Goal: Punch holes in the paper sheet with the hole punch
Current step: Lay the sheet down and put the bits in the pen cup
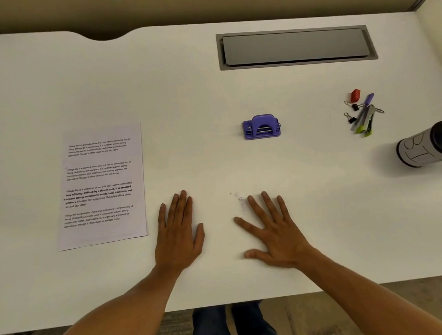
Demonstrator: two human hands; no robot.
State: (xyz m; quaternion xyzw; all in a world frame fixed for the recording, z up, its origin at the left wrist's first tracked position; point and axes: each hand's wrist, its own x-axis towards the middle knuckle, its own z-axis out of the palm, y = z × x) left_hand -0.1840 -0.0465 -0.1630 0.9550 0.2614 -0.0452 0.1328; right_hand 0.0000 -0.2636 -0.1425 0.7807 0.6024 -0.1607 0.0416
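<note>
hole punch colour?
Purple: the hole punch sits on the white desk, untouched by either hand. Clearest in the head view.

Bare desk [209, 102] between both flat hands and the hole punch [261, 127]; clutter well right.

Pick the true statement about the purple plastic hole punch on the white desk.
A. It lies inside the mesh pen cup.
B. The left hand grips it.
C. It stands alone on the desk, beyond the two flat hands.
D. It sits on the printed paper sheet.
C: the purple plastic hole punch stands on bare desk, apart from the printed paper sheet, with the left hand and right hand flat and empty nearer the person.
</note>
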